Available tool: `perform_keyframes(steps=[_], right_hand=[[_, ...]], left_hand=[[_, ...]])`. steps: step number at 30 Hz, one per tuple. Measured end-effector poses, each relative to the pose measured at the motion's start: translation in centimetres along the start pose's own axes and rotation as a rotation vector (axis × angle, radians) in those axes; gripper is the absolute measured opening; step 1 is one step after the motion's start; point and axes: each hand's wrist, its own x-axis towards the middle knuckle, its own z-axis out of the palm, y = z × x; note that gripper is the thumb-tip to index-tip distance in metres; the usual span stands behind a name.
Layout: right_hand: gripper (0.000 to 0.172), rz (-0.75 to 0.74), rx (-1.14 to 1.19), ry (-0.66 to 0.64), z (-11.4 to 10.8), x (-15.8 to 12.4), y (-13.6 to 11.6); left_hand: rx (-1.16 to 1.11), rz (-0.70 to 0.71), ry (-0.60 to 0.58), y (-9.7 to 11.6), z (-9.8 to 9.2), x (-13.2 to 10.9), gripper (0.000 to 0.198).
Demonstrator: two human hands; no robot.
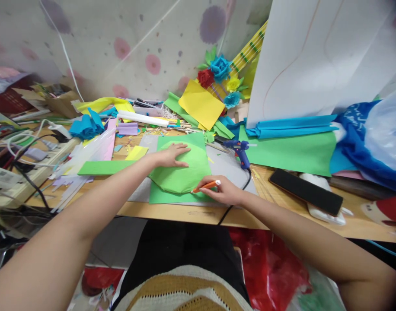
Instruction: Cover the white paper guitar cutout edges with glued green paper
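A rounded light-green paper piece (181,179) lies on a darker green sheet (159,196) at the front of the table. My left hand (174,155) is spread flat on the upper part of the rounded piece. Its fingers point right. My right hand (222,190) grips an orange pen (210,185). The pen's tip touches down at the lower right edge of the rounded piece. Beneath the green sheet is a grey board (138,192).
A blue glue gun (241,153) stands right of the sheet, its cord running past my right wrist. Farther right lies a black phone (306,190). A folded green strip (103,167) is at left, near a cluttered power strip (32,172). Yellow paper (201,103) and paper flowers (220,68) are behind.
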Motion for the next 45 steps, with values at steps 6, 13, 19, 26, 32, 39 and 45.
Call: perform_keyframes(steps=[6,13,19,26,32,39,45], right_hand=[[0.029,0.133,0.047,0.058,-1.5,-0.5,1.4],[0.031,0.272,0.208,0.161,-3.1,-0.5,3.7],[0.033,0.312,0.262,0.272,-4.2,0.1,5.6],[0.039,0.301,0.249,0.477,-5.0,0.7,5.6],[0.036,0.185,0.256,0.606,-4.3,2.5,5.5],[0.032,0.119,0.083,0.725,-2.4,5.5,7.5],[0.029,0.144,-0.082,0.785,-1.6,5.4,8.6]], left_hand=[[-0.005,0.007,-0.001,0.0,-0.1,-0.1,0.079],[-0.015,-0.017,-0.003,0.3,-0.2,0.0,0.080],[-0.018,0.001,0.014,-0.2,0.3,0.2,0.080],[-0.037,0.000,0.007,-0.1,0.0,0.0,0.079],[-0.086,-0.010,-0.003,0.5,-0.2,-0.2,0.082],[-0.155,-0.113,0.117,-1.0,-3.9,-2.6,0.083],[0.030,-0.416,-0.141,-5.8,-5.7,-7.2,0.089]])
